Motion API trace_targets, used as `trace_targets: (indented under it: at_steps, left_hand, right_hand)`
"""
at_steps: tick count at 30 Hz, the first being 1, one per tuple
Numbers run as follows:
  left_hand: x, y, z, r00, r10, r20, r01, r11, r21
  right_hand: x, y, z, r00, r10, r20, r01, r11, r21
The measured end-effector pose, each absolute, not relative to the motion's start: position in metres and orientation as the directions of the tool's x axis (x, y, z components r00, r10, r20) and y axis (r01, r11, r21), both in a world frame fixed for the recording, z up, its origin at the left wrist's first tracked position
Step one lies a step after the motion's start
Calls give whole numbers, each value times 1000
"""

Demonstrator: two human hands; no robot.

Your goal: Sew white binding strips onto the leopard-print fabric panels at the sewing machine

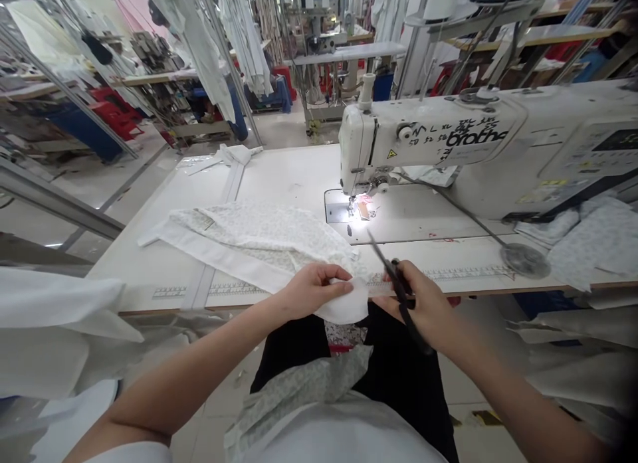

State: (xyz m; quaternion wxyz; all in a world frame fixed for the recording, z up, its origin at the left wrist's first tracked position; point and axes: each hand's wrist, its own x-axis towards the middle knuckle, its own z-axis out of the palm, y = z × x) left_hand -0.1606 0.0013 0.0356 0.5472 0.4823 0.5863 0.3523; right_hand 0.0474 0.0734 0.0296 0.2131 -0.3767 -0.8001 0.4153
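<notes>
My left hand pinches the near end of a white fabric band between thumb and fingers, at the table's front edge. The band runs along a pale patterned garment piece spread to the left on the white table. In my right hand is a pair of dark scissors, its blades pointing up and left, just right of the fabric end. The blades look apart from the cloth. Beyond them stands a white sewing machine, its needle area lit.
A printed ruler strip follows the table's front edge. A round metal disc and patterned cloth lie at the right. White fabric hangs at the left. A small cloth bundle rests at the table's far left.
</notes>
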Motion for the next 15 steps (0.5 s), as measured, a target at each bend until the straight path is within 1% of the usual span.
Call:
trace_targets:
  at_steps: [2, 4, 6, 10, 15]
  left_hand:
    - [-164, 0, 37, 29, 944, -330, 165, 321, 932]
    - [-165, 0, 38, -6, 936, -353, 141, 350, 926]
    - [-165, 0, 39, -23, 931, -364, 125, 364, 923]
    - [-164, 0, 41, -26, 916, -401, 78, 401, 913]
    - [-166, -2, 43, -14, 880, -475, 47, 475, 879]
  right_hand:
    - [61, 79, 32, -671, 741, -28, 540, 463, -702]
    - [70, 81, 31, -706, 707, -38, 579, 546, -606]
    - [73, 80, 31, -732, 679, -54, 596, 599, -534]
    - [70, 72, 34, -726, 680, -99, 639, 615, -463]
    - [73, 69, 38, -703, 685, -191, 699, 614, -368]
